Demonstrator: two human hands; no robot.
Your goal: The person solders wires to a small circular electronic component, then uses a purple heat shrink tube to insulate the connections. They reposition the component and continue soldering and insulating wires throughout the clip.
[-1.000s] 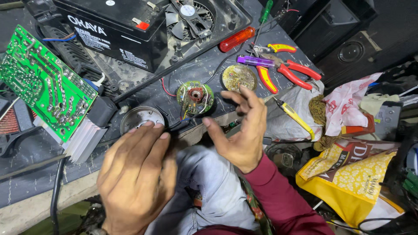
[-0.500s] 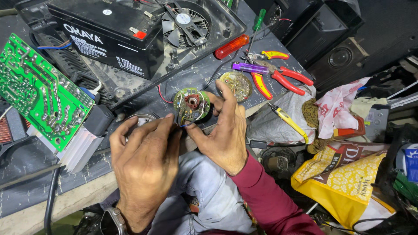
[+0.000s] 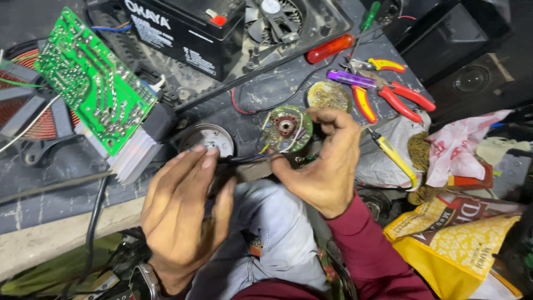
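Note:
My right hand (image 3: 325,161) holds a small round green circuit board (image 3: 286,129) with a red hub in its middle and thin wires trailing from it, tilted up toward me. Thumb and fingers pinch its right edge. My left hand (image 3: 180,208) hovers just left of it, fingers together and pointing up toward a round grey motor cap (image 3: 210,139) on the dark bench; dark wires run between the two hands. Whether the left fingers pinch those wires is hidden by the hand's back.
A green circuit board with a white heat sink (image 3: 91,91) leans at left, beside a copper coil (image 3: 25,111). A black battery (image 3: 186,28), a fan (image 3: 275,19), a red-handled screwdriver (image 3: 330,49), red and yellow pliers (image 3: 391,91) and a round brass disc (image 3: 328,95) lie behind. A yellow bag (image 3: 461,244) sits at right.
The right hand has turned the round board so its green face shows, and lifted it slightly right. The left hand has dropped lower and left, away from the board.

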